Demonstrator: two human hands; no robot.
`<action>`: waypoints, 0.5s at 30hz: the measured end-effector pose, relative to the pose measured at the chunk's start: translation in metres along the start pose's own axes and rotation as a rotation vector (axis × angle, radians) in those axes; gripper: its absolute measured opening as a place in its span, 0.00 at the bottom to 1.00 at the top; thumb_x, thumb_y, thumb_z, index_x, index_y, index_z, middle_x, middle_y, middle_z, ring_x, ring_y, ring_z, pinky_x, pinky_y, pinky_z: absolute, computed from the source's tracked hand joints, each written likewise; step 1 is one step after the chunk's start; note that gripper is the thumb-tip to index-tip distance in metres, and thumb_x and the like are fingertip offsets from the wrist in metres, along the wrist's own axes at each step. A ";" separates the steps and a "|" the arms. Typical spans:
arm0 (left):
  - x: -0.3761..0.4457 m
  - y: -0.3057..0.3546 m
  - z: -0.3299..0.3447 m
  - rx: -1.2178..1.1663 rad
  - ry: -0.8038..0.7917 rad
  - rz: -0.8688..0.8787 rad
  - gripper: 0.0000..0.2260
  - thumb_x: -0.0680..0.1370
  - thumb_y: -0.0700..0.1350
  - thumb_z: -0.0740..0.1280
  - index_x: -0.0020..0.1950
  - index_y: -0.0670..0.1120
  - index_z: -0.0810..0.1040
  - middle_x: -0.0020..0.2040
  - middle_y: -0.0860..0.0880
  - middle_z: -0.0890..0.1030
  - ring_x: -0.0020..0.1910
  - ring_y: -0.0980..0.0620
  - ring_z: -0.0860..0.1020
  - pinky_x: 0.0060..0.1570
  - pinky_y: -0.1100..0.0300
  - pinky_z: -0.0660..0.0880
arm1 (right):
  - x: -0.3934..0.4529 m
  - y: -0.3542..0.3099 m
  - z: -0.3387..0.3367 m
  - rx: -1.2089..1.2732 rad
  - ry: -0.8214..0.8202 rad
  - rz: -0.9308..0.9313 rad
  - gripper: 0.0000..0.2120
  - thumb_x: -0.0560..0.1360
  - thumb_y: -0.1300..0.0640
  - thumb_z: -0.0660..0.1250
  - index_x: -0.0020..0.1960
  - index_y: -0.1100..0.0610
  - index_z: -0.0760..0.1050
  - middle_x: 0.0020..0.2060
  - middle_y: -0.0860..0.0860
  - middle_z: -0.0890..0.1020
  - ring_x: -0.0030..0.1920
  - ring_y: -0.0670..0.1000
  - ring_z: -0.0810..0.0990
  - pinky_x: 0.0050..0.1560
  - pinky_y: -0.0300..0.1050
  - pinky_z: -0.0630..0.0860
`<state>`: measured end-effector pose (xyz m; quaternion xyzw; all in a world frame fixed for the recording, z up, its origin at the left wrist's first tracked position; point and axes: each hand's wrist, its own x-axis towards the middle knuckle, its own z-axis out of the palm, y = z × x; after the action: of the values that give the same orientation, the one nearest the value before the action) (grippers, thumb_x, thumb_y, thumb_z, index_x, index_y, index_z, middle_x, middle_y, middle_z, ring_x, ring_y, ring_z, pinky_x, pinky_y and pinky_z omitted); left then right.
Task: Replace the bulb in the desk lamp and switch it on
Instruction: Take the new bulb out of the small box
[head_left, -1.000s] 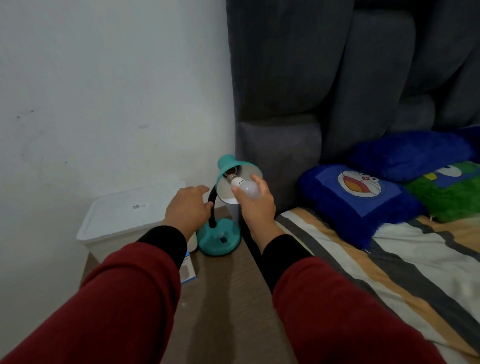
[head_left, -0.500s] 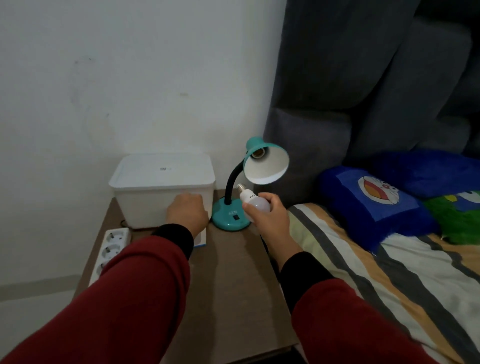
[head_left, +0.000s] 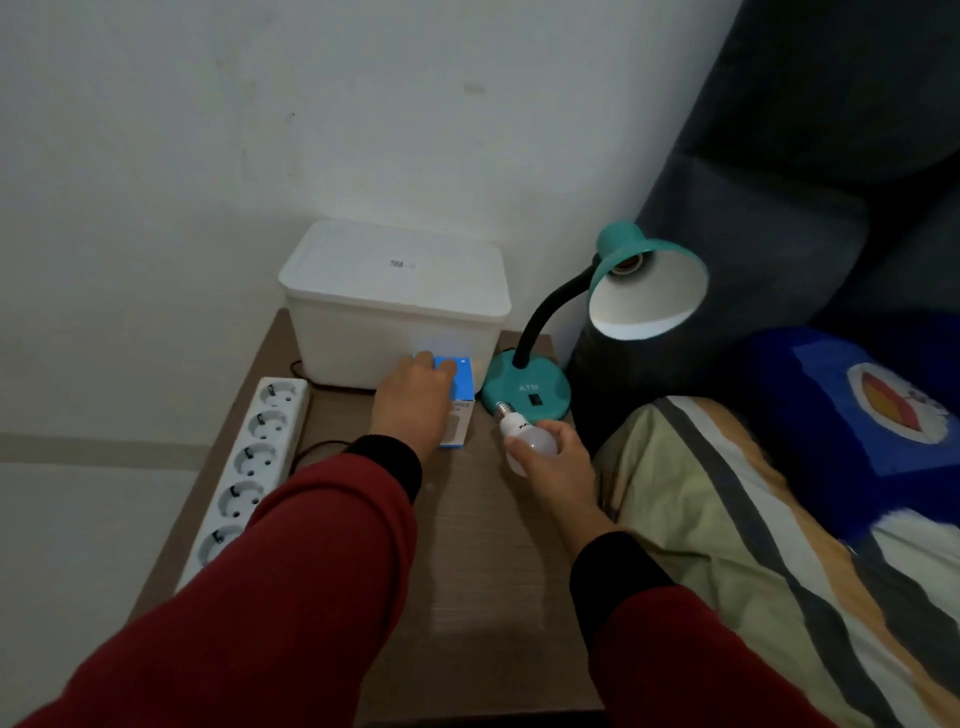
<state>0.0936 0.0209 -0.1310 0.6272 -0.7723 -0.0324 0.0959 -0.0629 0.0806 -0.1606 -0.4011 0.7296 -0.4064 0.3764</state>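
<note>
Starting at the left, I see a white power strip lying along the edge of the bedside table, with a white lidded box behind it against the wall. My left hand rests on a small blue carton just in front of that box; the fingers reach over its far end, though the view is too dim for me to say whether they grip it or only touch it. I take the carton for the new bulb's packaging. Next comes the teal desk lamp, its shade tilted toward me and its socket bare. My right hand hangs just in front of the lamp's base, fingers curled around a white bulb with the screw cap pointing up and away. So the removal looks done. What is left, I judge: set this bulb down, unpack the fresh one, screw it in, and press the switch on the base.
</note>
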 end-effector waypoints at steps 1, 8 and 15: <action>0.002 -0.004 0.003 -0.006 0.016 0.023 0.16 0.77 0.42 0.64 0.64 0.43 0.69 0.59 0.42 0.73 0.57 0.43 0.73 0.50 0.52 0.74 | 0.003 0.002 0.003 0.009 0.003 0.006 0.17 0.70 0.52 0.72 0.54 0.48 0.70 0.42 0.43 0.73 0.41 0.43 0.73 0.44 0.39 0.73; 0.003 -0.023 0.018 -0.231 0.153 0.089 0.13 0.73 0.45 0.70 0.55 0.42 0.77 0.55 0.41 0.77 0.54 0.40 0.72 0.52 0.50 0.72 | 0.015 0.013 0.035 -0.047 0.039 0.082 0.20 0.67 0.50 0.73 0.55 0.49 0.72 0.54 0.52 0.79 0.53 0.52 0.78 0.58 0.55 0.77; 0.000 -0.027 0.027 -0.329 0.236 0.081 0.12 0.70 0.44 0.73 0.51 0.43 0.79 0.50 0.42 0.77 0.51 0.41 0.74 0.50 0.47 0.76 | 0.021 0.009 0.042 -0.170 0.054 0.030 0.24 0.68 0.48 0.72 0.61 0.53 0.73 0.57 0.53 0.78 0.57 0.53 0.76 0.60 0.49 0.72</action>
<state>0.1141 0.0135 -0.1617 0.5711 -0.7645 -0.0803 0.2881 -0.0367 0.0523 -0.1894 -0.4094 0.7772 -0.3480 0.3275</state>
